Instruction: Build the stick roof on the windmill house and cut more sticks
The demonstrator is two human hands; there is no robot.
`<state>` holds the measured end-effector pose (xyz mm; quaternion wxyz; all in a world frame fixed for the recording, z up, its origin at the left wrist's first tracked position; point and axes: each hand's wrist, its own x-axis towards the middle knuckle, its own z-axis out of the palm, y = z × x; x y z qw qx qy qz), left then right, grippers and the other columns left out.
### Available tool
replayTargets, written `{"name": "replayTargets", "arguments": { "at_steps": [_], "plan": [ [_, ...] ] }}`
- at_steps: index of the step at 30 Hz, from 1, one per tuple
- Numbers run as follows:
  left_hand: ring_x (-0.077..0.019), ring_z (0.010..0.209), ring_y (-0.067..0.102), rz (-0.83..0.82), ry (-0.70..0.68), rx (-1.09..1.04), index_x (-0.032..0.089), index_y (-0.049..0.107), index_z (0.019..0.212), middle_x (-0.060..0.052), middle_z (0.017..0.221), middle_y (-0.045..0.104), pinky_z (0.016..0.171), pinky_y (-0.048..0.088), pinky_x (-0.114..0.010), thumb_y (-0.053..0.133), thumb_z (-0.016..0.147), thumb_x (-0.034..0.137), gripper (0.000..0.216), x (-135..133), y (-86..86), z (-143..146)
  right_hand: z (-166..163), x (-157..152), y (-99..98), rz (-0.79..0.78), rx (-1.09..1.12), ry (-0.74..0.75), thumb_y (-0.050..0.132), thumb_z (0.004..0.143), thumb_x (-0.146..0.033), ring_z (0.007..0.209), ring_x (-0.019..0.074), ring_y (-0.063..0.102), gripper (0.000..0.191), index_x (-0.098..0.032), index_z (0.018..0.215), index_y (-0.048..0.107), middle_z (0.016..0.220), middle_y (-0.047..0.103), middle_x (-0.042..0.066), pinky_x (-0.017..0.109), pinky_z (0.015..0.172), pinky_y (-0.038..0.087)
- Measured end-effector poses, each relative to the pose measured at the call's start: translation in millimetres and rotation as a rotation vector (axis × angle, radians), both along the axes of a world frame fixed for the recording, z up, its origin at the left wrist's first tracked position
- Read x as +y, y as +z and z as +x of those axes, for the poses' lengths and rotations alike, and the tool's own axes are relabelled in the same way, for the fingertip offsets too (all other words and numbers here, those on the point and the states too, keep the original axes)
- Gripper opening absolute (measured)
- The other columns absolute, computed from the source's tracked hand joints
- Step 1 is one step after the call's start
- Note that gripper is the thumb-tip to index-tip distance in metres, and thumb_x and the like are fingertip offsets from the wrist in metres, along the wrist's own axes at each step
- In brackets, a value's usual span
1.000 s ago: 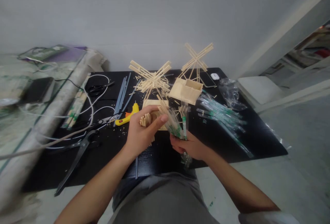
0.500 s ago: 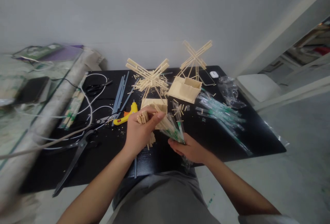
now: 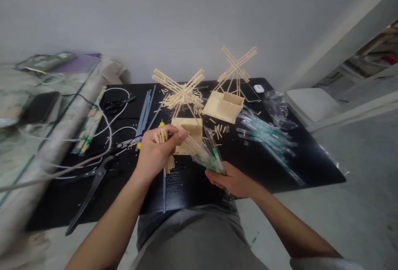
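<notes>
My left hand is closed round a bundle of bare wooden sticks, held upright above the black table. Its thumb and forefinger pinch the ends of more sticks that poke out of clear plastic sleeves with green print. My right hand grips the lower end of those sleeves, lower and to the right of the left hand. Just behind the hands stands a stick windmill model on a small wooden box.
A second stick windmill with an open box stands at the back. A pile of empty plastic sleeves lies to the right. Left of the hands lie large scissors, pliers, white cables, blue strips and a yellow glue gun.
My left hand has moved left and slightly toward me, drawing sticks out of the sleeves. My right hand has shifted down with the sleeves, which now tilt further left.
</notes>
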<state>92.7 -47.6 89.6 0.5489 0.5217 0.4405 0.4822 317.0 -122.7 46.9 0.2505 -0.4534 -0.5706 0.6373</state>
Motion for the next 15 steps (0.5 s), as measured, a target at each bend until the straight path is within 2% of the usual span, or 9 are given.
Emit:
{"name": "replayTargets", "arguments": {
  "at_steps": [7,11,15],
  "plan": [
    [-0.0052,0.046,0.035,-0.007,0.005,-0.008,0.017,0.070,0.075,0.005,0.054,0.044,0.042,0.026,-0.018,0.085,0.082,0.040,0.028,6,2.9,-14,6,-3,-2.4,-0.005,-0.084,0.017,0.059,0.096,-0.066,0.050,0.0087,0.039,0.053,-0.019,0.070,0.058,0.055,0.045,-0.006,0.025,0.050,0.029],
    [-0.0063,0.047,0.040,0.028,-0.043,0.105,0.017,0.069,0.078,0.004,0.055,0.048,0.043,0.030,-0.018,0.080,0.087,0.041,0.028,5,6.5,-19,9,-4,-3.2,-0.038,-0.068,0.021,0.058,0.097,-0.064,0.050,0.0090,0.037,0.051,-0.020,0.071,0.057,0.054,0.042,-0.007,0.025,0.049,0.027],
    [-0.0070,0.048,0.043,0.051,-0.108,0.097,0.020,0.068,0.087,0.004,0.061,0.053,0.043,0.031,-0.017,0.073,0.094,0.043,0.024,0,8.1,-17,7,-2,-1.4,-0.022,-0.059,0.015,0.058,0.097,-0.063,0.050,0.0090,0.036,0.051,-0.020,0.071,0.057,0.053,0.042,-0.007,0.025,0.050,0.027]
  ]
}}
